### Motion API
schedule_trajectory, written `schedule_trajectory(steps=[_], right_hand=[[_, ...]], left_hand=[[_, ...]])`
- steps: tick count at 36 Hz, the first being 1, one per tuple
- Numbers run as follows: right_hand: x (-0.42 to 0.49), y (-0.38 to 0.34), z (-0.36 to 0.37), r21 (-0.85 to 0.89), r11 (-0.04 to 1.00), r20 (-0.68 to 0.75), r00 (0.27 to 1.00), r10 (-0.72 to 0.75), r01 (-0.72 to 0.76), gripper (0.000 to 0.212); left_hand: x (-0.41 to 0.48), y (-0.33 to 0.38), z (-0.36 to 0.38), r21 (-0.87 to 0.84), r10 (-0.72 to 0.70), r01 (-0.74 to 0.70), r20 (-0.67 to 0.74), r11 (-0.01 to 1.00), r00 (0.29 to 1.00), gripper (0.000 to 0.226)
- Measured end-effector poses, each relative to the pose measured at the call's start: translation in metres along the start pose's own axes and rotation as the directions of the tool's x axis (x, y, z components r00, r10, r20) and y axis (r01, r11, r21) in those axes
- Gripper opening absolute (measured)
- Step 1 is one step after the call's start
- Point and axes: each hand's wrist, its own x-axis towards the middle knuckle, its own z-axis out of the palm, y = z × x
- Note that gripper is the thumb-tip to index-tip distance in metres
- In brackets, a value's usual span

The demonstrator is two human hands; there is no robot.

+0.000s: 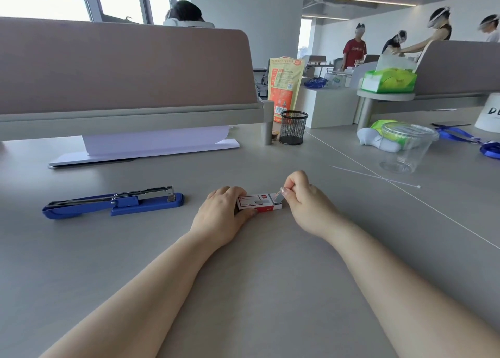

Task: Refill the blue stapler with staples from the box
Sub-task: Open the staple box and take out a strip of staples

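Note:
The blue stapler (113, 202) lies opened flat on the grey desk at the left, its metal staple channel exposed on top. A small red and white staple box (258, 202) lies at the centre of the desk. My left hand (221, 211) grips the box's left end and holds it down. My right hand (305, 203) is at the box's right end, its thumb and forefinger pinching a silvery strip of staples (278, 195) that sticks out of the open end.
A black mesh pen cup (293, 127) and an orange-yellow pouch (284, 87) stand behind. A clear plastic cup (405, 146) and blue lanyard (468, 141) sit at the right. A monitor base (143, 152) and divider are at the left back. People work far right.

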Motion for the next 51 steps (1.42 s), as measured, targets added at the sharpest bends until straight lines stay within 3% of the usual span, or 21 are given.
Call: schedule_trajectory(steps=[16,23,28,30,34,37,42,45,51], right_hand=[[0.0,-0.002,0.006,0.02,0.999,-0.039,0.999,-0.035,0.036,0.01],[0.007,0.005,0.014,0.216,0.976,-0.062,0.997,0.048,-0.033,0.007],[0.009,0.009,0.013,0.373,0.923,-0.149,0.976,0.159,-0.094,0.02],[0.009,0.007,0.012,0.407,0.91,-0.181,0.969,0.166,-0.08,0.01],[0.008,0.003,0.009,0.388,0.921,-0.248,0.957,0.153,-0.047,0.005],[0.006,-0.01,0.011,0.322,0.946,-0.281,0.958,0.062,0.033,0.007],[0.008,-0.055,0.034,0.323,0.933,-0.156,0.981,-0.113,0.159,0.008],[0.018,-0.086,0.052,0.435,0.888,-0.086,0.989,-0.124,0.149,0.01],[0.042,-0.131,0.092,0.588,0.805,-0.049,0.997,-0.059,0.076,0.013]], left_hand=[[0.001,-0.001,0.001,-0.005,-0.008,0.008,0.005,1.0,1.0,0.044],[0.002,-0.002,0.002,-0.004,-0.005,0.005,0.013,1.0,1.0,0.045],[0.002,-0.002,0.002,0.023,-0.008,0.008,0.018,1.0,1.0,0.046],[0.001,-0.002,0.002,0.019,-0.011,0.01,0.016,1.0,1.0,0.048],[-0.002,-0.002,-0.004,-0.012,-0.025,0.025,-0.004,1.0,1.0,0.058],[-0.007,-0.001,-0.015,-0.061,-0.048,0.045,-0.053,0.997,0.997,0.056],[-0.02,-0.014,-0.05,0.019,-0.009,0.013,-0.179,1.0,0.984,0.048],[-0.039,-0.041,-0.079,0.11,-0.004,0.031,-0.238,0.993,0.971,0.04],[-0.078,-0.105,-0.116,0.194,-0.131,0.209,-0.35,0.958,0.928,0.036]])
